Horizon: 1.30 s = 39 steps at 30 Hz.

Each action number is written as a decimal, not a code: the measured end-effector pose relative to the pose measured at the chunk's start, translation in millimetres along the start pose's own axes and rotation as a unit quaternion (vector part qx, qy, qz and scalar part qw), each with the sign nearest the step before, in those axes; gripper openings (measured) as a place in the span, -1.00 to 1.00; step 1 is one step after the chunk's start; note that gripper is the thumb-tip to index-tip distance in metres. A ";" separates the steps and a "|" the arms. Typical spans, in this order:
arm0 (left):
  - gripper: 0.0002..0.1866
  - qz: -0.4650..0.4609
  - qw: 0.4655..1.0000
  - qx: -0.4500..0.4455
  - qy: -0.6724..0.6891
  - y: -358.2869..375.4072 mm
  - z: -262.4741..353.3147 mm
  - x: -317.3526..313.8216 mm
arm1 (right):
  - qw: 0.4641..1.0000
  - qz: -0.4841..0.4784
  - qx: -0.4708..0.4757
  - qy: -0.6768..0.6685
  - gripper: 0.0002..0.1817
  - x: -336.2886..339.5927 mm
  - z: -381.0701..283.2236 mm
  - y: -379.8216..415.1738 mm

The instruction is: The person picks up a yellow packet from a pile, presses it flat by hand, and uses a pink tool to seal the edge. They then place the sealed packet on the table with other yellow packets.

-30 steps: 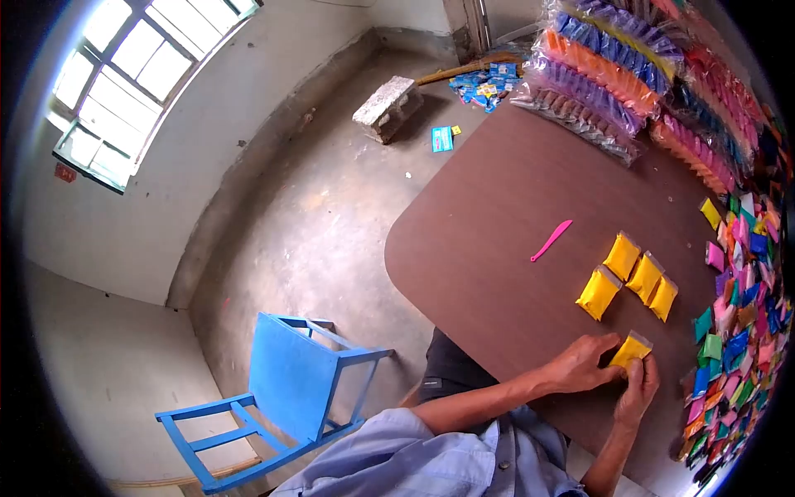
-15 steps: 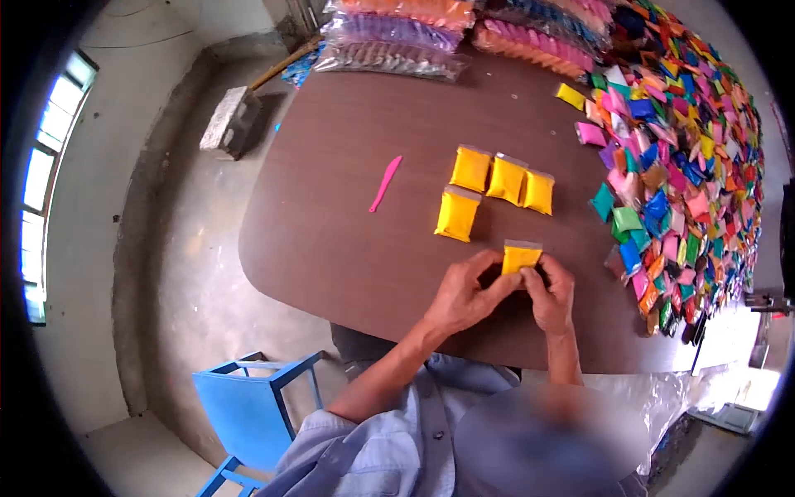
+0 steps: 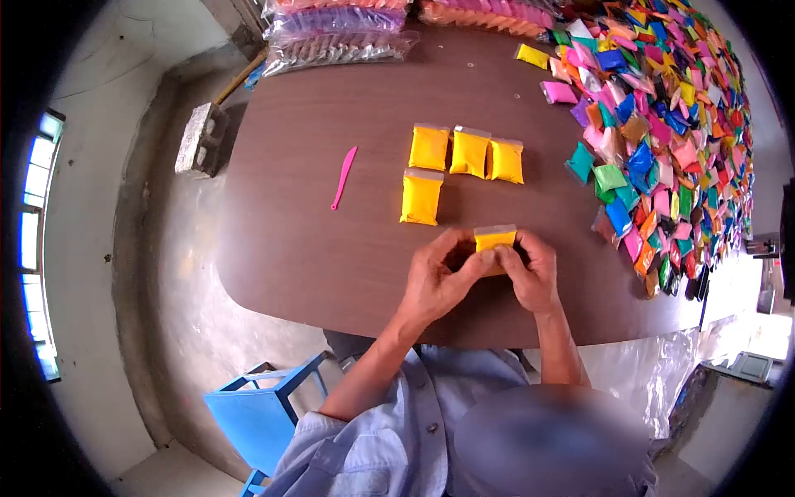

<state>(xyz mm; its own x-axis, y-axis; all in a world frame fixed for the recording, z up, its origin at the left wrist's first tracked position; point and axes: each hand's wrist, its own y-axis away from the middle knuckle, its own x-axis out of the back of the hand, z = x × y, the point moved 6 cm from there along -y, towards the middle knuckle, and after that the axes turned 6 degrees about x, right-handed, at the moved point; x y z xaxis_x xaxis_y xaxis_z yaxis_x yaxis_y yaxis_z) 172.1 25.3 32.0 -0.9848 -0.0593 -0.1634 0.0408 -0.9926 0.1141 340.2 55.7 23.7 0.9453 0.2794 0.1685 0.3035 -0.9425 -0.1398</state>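
Near the table's front edge, my left hand (image 3: 440, 277) and my right hand (image 3: 534, 272) hold one yellow packet (image 3: 495, 237) between them. Both thumbs press on its front, and the fingers behind it are partly hidden. Beyond my hands lie more yellow packets: one at the upper left (image 3: 429, 147), one in the middle (image 3: 469, 153), one at the right (image 3: 506, 161) and one lower down (image 3: 421, 197). To their left a pink plastic knife (image 3: 344, 178) rests flat on the brown table (image 3: 290, 224).
A large heap of coloured packets (image 3: 654, 149) covers the table's right side. Clear bags of packed pieces (image 3: 339, 50) line the far edge. A blue chair (image 3: 252, 422) stands at the lower left, and a concrete block (image 3: 199, 141) is on the floor.
The camera view has shifted, so the table and packets appear further left and higher. My thumbs now cover more of the held packet's lower part.
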 end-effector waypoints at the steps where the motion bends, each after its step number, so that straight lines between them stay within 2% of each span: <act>1: -0.77 -0.002 1.000 0.001 0.000 -0.1 -0.4 1.8 | 1.000 0.003 0.000 0.000 -0.78 0.7 -0.8 -0.9; 4: -0.80 -0.025 0.997 0.025 -0.065 -0.8 -11.5 6.7 | 0.999 -0.031 0.015 0.009 -0.80 -1.5 -4.3 -2.4; 6: -0.83 -0.019 0.997 -0.025 -0.070 -0.9 -13.0 7.0 | 0.999 -0.037 0.018 0.004 -0.81 -2.6 -4.7 -2.2; 9: -0.84 -0.007 0.998 -0.023 -0.066 0.2 -11.6 6.2 | 0.999 -0.032 0.023 0.012 -0.82 -3.7 -9.4 -3.0; 13: -0.83 0.003 0.999 0.004 -0.049 0.7 -9.1 4.1 | 1.000 0.000 0.006 0.001 -0.85 -2.0 -6.2 -3.1; 16: -0.84 -0.005 0.999 0.031 -0.043 1.3 -7.9 3.1 | 0.999 0.021 0.028 -0.003 -0.87 2.7 2.5 -2.0; 19: -0.85 0.006 0.999 0.047 -0.009 1.1 -13.4 4.2 | 0.999 0.004 0.045 -0.016 -0.88 1.2 -2.0 -3.2; 24: -0.86 0.007 0.996 0.002 -0.094 -0.1 -10.1 5.1 | 0.996 -0.006 0.082 0.044 -0.89 -0.1 -11.5 -5.8; 27: -0.80 0.019 0.997 0.008 -0.071 0.4 -13.1 5.0 | 0.996 0.014 0.082 0.024 -0.89 -1.0 -8.7 -6.3; 31: -0.78 0.007 0.998 0.052 -0.023 1.4 -5.6 -0.2 | 0.996 0.037 0.078 0.022 -0.89 3.5 -8.4 -4.9; 33: -0.77 -0.026 0.993 0.071 -0.087 0.2 -4.2 -1.7 | 0.995 0.049 0.082 0.007 -0.89 5.2 -8.4 -4.4; 39: -0.78 -0.029 0.995 0.027 -0.088 -0.8 -11.6 1.0 | 0.997 0.018 0.074 -0.006 -0.86 2.6 -9.9 -6.4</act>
<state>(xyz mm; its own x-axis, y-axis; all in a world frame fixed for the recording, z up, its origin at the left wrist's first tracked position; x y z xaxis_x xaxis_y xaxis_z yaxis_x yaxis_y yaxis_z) 173.1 24.9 20.3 -0.9998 0.0217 0.0029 -0.0210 -0.9864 0.1631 339.5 60.7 34.7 0.9571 0.2489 0.1485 0.2827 -0.9147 -0.2888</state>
